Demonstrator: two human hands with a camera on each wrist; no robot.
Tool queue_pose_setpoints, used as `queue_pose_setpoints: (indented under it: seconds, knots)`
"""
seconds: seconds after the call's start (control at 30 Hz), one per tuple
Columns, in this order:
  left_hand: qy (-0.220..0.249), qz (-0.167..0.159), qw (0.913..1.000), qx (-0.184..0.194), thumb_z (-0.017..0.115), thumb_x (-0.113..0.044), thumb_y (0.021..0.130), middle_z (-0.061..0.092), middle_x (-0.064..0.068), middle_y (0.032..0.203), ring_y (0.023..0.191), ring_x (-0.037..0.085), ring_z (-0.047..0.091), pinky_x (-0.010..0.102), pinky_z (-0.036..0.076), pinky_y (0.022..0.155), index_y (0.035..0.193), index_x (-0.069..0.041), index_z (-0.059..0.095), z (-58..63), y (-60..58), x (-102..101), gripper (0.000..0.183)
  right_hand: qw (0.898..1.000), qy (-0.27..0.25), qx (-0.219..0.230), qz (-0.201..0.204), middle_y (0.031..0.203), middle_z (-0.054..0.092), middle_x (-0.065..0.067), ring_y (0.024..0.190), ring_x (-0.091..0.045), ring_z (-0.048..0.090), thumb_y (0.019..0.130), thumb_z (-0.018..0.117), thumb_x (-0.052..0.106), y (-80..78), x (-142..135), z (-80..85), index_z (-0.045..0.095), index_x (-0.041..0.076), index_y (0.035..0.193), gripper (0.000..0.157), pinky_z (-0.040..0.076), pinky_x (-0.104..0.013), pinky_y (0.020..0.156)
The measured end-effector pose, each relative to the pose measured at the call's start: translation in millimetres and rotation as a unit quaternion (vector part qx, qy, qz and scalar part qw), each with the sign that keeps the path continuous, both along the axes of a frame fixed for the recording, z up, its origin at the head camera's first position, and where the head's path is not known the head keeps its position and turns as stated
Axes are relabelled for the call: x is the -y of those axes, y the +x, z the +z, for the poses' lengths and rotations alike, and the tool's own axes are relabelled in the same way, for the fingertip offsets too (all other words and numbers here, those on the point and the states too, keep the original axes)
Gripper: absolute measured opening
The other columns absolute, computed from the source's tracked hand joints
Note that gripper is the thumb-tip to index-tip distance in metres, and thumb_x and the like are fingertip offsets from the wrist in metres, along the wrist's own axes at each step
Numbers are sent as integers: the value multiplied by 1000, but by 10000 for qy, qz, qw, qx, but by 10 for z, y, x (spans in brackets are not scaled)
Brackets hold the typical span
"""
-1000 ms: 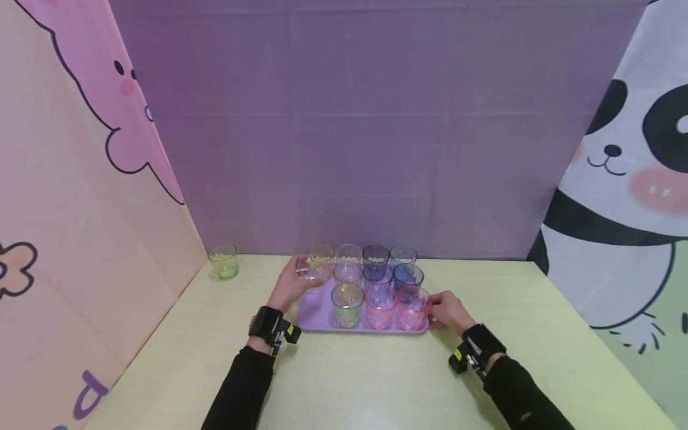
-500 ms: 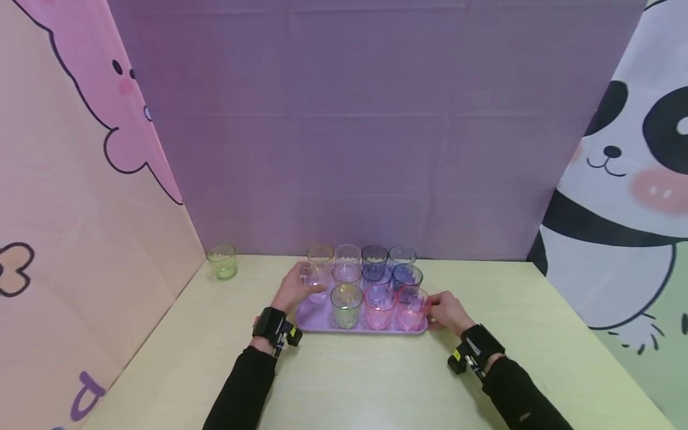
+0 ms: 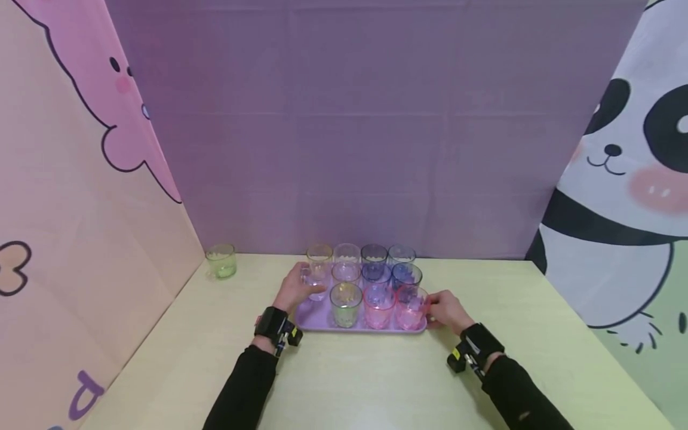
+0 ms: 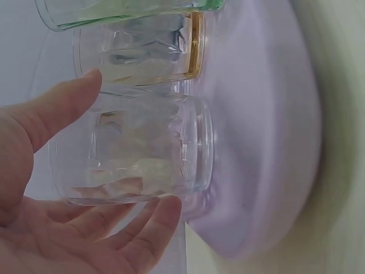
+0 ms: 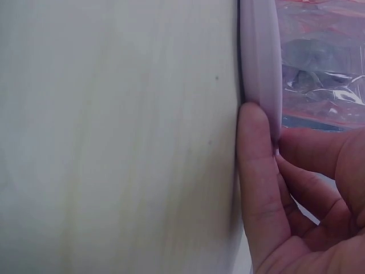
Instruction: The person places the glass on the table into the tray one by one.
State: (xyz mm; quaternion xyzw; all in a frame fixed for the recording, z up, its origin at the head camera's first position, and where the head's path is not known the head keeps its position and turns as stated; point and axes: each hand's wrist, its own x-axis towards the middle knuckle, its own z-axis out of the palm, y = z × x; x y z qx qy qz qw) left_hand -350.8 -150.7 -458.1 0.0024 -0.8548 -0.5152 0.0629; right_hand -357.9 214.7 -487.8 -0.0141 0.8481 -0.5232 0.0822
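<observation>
A purple tray (image 3: 313, 318) carries several glasses in rows. My left hand (image 3: 293, 289) holds a clear glass (image 4: 142, 148) upright at the tray's left side, thumb on one side and fingers on the other. Its base is right at the tray surface in the left wrist view. Beside it stand an amber-tinted glass (image 4: 140, 48) and a green-tinted glass (image 3: 346, 307). My right hand (image 3: 447, 310) pinches the tray's rim (image 5: 261, 63) at the front right corner, next to a pink glass (image 3: 411, 309).
A lone green glass (image 3: 221, 263) stands at the table's back left corner. A purple backdrop (image 3: 344, 131) rises close behind the tray's back row. Printed side panels bound the pale table (image 3: 355, 382) on the left and right.
My left hand has brought the clear glass slightly right and down to the tray's left side. The right hand keeps its place at the tray's corner.
</observation>
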Motion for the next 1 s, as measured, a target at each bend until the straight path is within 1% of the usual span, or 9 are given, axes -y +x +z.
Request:
queue_pose_setpoints:
  seconds: [0.2,0.37,0.47,0.57,0.67,0.77,0.87,0.93,1.0]
  knots:
    - [29,27,10000,21,80,-22,66,46,19,130,115,36,46,49,40,93,132,-2,37,8,5,-4,81,10000,38,-55,-1,78,61,-12,65,-19,61,76,52,-8,-17,0,-4,63,-5,77,11,55,-35,58]
    - [13,-47,9999,150,81,-25,64,41,24,133,117,38,45,51,38,94,136,-2,30,22,-1,26,92,10000,34,-85,20,78,61,-13,66,-19,61,76,53,-9,1,-2,-5,63,-6,77,11,55,-35,57]
    - [76,-211,9995,217,80,-16,64,40,26,133,118,39,43,52,37,95,138,-1,26,59,13,71,92,9999,-6,-117,45,79,60,-13,67,-20,60,75,53,-9,4,-10,-6,63,-6,77,11,55,-35,58]
    - [191,-375,9987,273,73,-1,66,38,28,134,122,40,38,51,35,98,139,1,24,101,25,126,89,9999,-13,-137,69,80,60,-13,67,-20,60,75,52,-9,5,-17,-4,63,-6,77,11,55,-35,58]
    - [177,-342,9989,273,66,5,69,38,28,134,125,40,35,50,34,99,139,2,25,119,16,213,82,9999,-33,-107,27,80,60,-13,67,-19,61,75,53,-8,3,-17,-6,64,-6,78,11,55,-35,59]
    - [213,2,9996,190,64,4,72,39,27,133,125,39,35,49,35,99,138,2,28,128,1,328,75,9999,-42,-102,34,78,60,-13,66,-19,60,75,53,-8,5,-11,-12,63,-6,78,11,55,-35,58]
    - [391,560,9977,0,66,-3,76,41,25,131,123,38,37,48,37,97,136,1,31,127,-7,462,70,9999,-38,-116,31,75,59,-12,65,-19,60,75,54,-8,6,-3,-17,63,-6,77,10,55,-35,57]
    - [521,1004,9934,-197,68,-8,77,43,24,129,120,37,39,47,38,96,135,0,33,118,-5,555,69,9999,-29,-112,15,74,59,-11,64,-19,60,75,54,-8,5,1,-17,63,-5,77,10,55,-35,57]
    - [684,1455,9860,-441,70,-12,76,43,24,127,117,38,39,48,38,94,134,1,34,111,-3,647,68,9999,-9,-124,-1,73,58,-11,63,-19,59,75,54,-8,4,4,-14,63,-5,76,10,55,-35,57]
